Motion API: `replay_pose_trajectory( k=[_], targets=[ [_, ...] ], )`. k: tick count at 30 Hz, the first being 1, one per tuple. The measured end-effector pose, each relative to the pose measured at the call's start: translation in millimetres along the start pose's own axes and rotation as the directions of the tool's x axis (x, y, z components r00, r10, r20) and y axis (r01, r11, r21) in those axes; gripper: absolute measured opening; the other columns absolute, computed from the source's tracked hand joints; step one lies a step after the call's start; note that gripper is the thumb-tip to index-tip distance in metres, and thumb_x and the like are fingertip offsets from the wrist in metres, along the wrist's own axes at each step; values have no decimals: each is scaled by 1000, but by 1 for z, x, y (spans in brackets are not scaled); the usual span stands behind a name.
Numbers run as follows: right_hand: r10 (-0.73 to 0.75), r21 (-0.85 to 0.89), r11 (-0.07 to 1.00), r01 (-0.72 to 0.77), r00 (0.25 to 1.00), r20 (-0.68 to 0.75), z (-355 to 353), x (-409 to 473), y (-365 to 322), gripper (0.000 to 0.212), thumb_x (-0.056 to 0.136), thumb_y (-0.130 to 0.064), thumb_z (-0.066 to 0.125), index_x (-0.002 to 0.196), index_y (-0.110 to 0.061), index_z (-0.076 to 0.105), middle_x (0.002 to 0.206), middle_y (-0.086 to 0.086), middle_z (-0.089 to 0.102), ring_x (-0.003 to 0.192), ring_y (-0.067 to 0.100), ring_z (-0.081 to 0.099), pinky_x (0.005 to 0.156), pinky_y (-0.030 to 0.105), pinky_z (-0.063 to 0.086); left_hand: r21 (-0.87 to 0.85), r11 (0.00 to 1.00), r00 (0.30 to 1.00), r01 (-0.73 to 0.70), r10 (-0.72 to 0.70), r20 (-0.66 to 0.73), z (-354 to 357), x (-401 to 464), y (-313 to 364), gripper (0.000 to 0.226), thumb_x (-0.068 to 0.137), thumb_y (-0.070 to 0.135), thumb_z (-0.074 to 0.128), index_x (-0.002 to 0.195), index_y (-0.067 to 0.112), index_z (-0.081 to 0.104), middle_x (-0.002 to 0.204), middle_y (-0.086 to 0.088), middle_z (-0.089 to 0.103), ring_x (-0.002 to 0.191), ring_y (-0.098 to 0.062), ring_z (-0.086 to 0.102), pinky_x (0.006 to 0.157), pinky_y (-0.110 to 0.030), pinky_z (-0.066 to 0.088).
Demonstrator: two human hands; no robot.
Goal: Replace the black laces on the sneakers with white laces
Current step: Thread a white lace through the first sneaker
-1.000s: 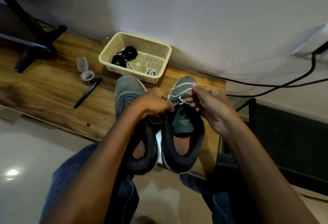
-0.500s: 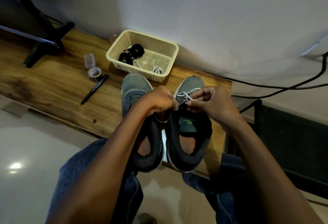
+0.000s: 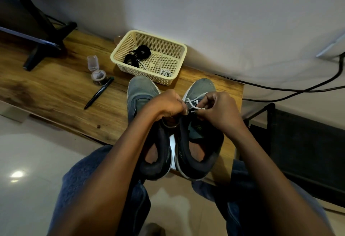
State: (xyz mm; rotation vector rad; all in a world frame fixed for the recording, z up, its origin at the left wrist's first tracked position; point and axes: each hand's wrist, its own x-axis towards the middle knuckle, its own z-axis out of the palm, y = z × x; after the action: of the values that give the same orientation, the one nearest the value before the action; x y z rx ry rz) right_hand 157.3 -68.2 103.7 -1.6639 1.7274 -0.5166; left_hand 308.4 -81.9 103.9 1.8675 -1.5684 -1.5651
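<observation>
At the centre of the frame we see a white lace (image 3: 194, 103) crossing the eyelets of the right sneaker (image 3: 200, 133), which stands beside the left sneaker (image 3: 147, 123), both with heels hanging past the near edge of the wooden desk (image 3: 56, 93). Our left hand (image 3: 166, 104) is curled tight, fingertips nipping the lace at the shoe's inner eyelet row; our right hand (image 3: 218, 110) pinches the lace's other run just beside it, so the two hands almost touch over the tongue. The left sneaker shows no lace that we can make out.

Just above the toes, a cream mesh basket (image 3: 179, 49) sits against the wall, its near rim close to the left shoe's toe; inside lie the black laces (image 3: 139, 55) at its left and a coil of white lace (image 3: 165, 72) at its lower right. Left of the basket stand a small clear box (image 3: 93, 63) and a roll of tape (image 3: 98, 76), with a black pen (image 3: 99, 93) slanting below them. Bare wood spreads across the left of the frame, bounded by a black stand (image 3: 43, 36) at upper left. The desk's right edge falls close beside the right sneaker, with black cables (image 3: 298, 90) beyond it.
</observation>
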Motion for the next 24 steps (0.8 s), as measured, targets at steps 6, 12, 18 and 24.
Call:
replay_pose_trajectory(
  k=[6,12,18,24],
  targets=[
    [-56,-89,995,50,997,-56,10,-1,2,18,70,-6,75,66,-19,64,69,-1,64,68,17,61,58,27,44,2,1000,1000,-5,5,20,-1,-1,0,21,84,0,65,67,12,64,58,0,54,53,-9,45,50,-18,36],
    [-81,-90,993,77,996,-37,16,-2,5,17,70,-3,70,75,-15,58,72,0,60,69,19,57,61,34,46,-164,986,998,37,-28,52,-1,0,-2,19,97,4,49,85,0,62,73,-11,65,60,-15,61,50,-21,50],
    [-44,23,999,45,997,-64,17,-6,6,32,69,-2,68,75,-21,43,72,3,59,70,28,58,60,46,47,-119,992,999,-40,40,-5,4,5,-6,10,93,2,57,87,-1,65,72,-10,68,58,-15,66,65,-28,57],
    [-74,46,996,76,996,-57,16,-7,7,39,75,2,66,73,-22,35,68,1,51,64,21,49,58,45,44,-155,987,999,-31,34,11,6,6,-8,14,94,3,56,81,7,60,72,-13,66,59,-18,65,50,-25,52]
  ],
)
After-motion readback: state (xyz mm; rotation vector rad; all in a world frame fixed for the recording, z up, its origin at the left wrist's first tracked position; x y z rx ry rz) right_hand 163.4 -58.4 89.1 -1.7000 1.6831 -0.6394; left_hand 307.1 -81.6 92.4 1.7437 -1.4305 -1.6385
